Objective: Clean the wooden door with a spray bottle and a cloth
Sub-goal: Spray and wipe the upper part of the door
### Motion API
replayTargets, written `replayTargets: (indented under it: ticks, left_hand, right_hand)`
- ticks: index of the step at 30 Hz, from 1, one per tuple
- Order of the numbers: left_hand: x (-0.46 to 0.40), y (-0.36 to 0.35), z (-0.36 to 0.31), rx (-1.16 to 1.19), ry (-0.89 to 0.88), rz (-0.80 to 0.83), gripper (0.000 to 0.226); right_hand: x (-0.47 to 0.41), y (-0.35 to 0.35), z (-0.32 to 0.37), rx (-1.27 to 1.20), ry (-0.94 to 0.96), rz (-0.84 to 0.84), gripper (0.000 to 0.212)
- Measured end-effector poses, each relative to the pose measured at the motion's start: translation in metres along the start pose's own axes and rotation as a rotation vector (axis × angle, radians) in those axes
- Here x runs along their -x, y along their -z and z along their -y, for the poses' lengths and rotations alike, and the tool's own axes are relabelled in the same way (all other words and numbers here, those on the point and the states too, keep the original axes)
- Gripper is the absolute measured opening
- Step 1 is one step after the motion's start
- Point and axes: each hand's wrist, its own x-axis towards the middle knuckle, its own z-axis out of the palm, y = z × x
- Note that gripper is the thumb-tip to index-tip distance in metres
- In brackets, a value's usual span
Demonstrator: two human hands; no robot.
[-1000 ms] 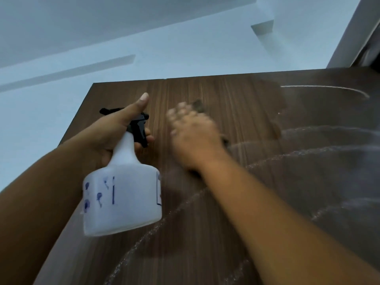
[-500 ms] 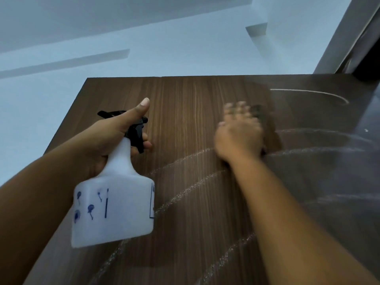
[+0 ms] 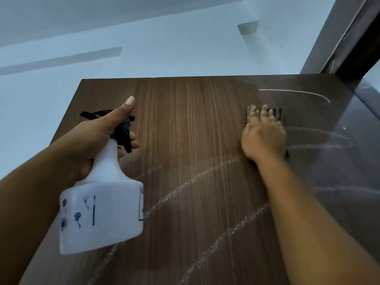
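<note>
The spray bottle [image 3: 102, 202] is on the left, held up in front of the wooden door [image 3: 185, 161]. Its long axis runs near to far with a slight lean to the right, white body nearest and black nozzle head at the far end. The left hand [image 3: 96, 138] grips its neck, fingers curled round the trigger, thumb stretched out toward the far edge. The right hand [image 3: 264, 138] presses flat, fingers straight, on the dark cloth [image 3: 277, 114] against the door's far right part. Half a second ago this hand and cloth were nearer the door's middle; they have slid right. Curved wet streaks cross the wood.
</note>
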Motion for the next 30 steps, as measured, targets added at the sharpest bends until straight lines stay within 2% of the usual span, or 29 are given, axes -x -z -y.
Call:
replayTargets:
  ticks: [2, 4, 5, 7, 9, 10, 14, 16, 18, 20, 22, 24, 26, 30]
  left_hand:
    - [0.002, -0.002, -0.002, -0.010, -0.001, -0.001, 0.068]
    - [0.004, -0.008, -0.005, -0.014, 0.002, 0.000, 0.066]
    - [0.005, -0.011, -0.007, -0.014, 0.004, 0.002, 0.066]
    - [0.007, -0.016, -0.008, -0.029, 0.007, 0.006, 0.070]
    - [0.010, -0.017, -0.009, -0.039, 0.003, 0.015, 0.072]
    - [0.011, -0.018, -0.008, -0.042, 0.003, 0.025, 0.073]
    - [0.015, -0.025, -0.009, -0.098, -0.010, 0.073, 0.080]
    - [0.015, -0.032, -0.013, -0.109, -0.009, 0.094, 0.083]
    - [0.015, -0.042, -0.019, -0.106, 0.007, 0.114, 0.083]
    - [0.014, -0.053, -0.025, -0.106, 0.007, 0.142, 0.074]
    - [0.012, -0.062, -0.029, -0.119, 0.004, 0.166, 0.066]
    - [0.011, -0.067, -0.030, -0.132, 0.005, 0.173, 0.066]
    - [0.014, -0.068, -0.030, -0.142, -0.009, 0.158, 0.067]
    - [0.023, -0.059, -0.019, -0.135, -0.022, 0.078, 0.080]
  right_hand:
    - [0.020, -0.004, 0.040, 0.009, 0.149, -0.033, 0.054]
    - [0.054, -0.016, 0.085, -0.024, 0.515, -0.023, 0.055]
    - [0.070, -0.022, 0.103, -0.044, 0.688, 0.031, 0.056]
    - [0.077, -0.018, 0.113, -0.097, 0.849, 0.129, 0.056]
    - [0.049, -0.012, 0.095, -0.045, 0.833, 0.111, 0.054]
    - [0.030, -0.010, 0.079, 0.006, 0.765, 0.081, 0.054]
    - [-0.037, 0.009, -0.006, 0.043, 0.195, 0.103, 0.053]
    - [-0.041, 0.010, -0.010, 0.042, 0.078, 0.139, 0.056]
    - [-0.020, 0.005, 0.023, 0.066, 0.202, 0.107, 0.060]
    - [0.017, -0.003, 0.069, -0.011, 0.510, 0.091, 0.059]
    - [0.048, -0.006, 0.099, -0.098, 0.794, 0.213, 0.052]
    - [0.049, 0.000, 0.104, -0.105, 0.919, 0.305, 0.046]
    - [0.028, 0.004, 0.088, -0.021, 0.904, 0.266, 0.050]
    - [-0.021, 0.005, 0.032, -0.024, 0.456, 0.177, 0.054]
